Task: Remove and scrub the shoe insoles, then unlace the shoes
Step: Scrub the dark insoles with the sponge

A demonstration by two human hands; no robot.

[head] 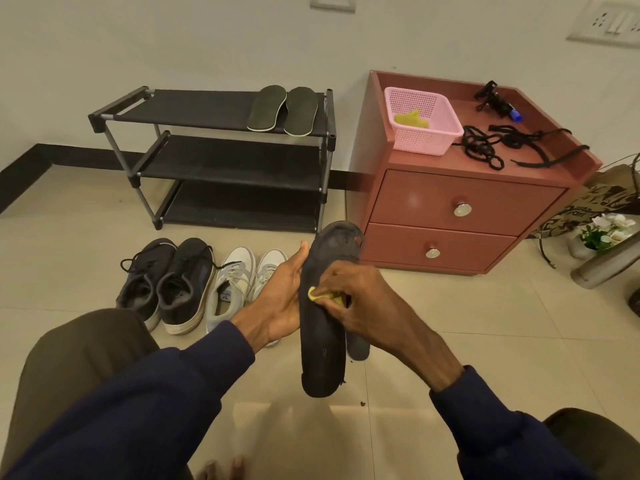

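Gripping a long black foam insole (322,358) along its left edge, the left hand (284,299) holds it upright in mid-air above the tiled floor (467,341), fingers wrapped behind it and thumb up by the toe end. The right hand (356,296) is closed on a small yellow cloth (317,294), pinching it flat against the middle of the insole's face. The rounded end of a second dark insole (358,348) shows just behind the first; which hand carries it cannot be told.

On the floor by the black metal shoe rack's (207,112) front edge stand a laced pair of dark sneakers (173,285) and, touching them, a pair of white sneakers (239,282). Two dark green insoles (282,110) lie side by side at the right end of the rack's top shelf. On the red two-drawer cabinet (450,202), a pink plastic basket (426,140) sits at the front left corner of the top, with loose black laces (502,143) beside it near the front edge.
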